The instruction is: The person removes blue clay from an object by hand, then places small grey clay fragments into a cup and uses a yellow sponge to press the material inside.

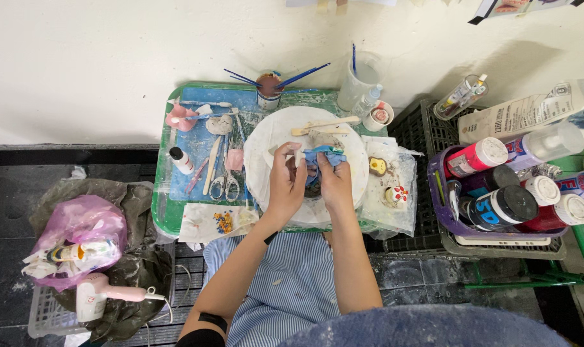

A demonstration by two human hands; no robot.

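both hands meet over a round white board (266, 173), the left hand (285, 186) and right hand (335, 183) pinching a small blue clay piece (323, 156) between their fingertips. just beyond the fingers lie two wooden sticks (324, 125); left of them, scissors (224, 186) rest on a green tray (163, 212).

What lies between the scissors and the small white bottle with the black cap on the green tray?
In the head view, a pink-handled tool and a pale wooden stick lie between the scissors and the white bottle.
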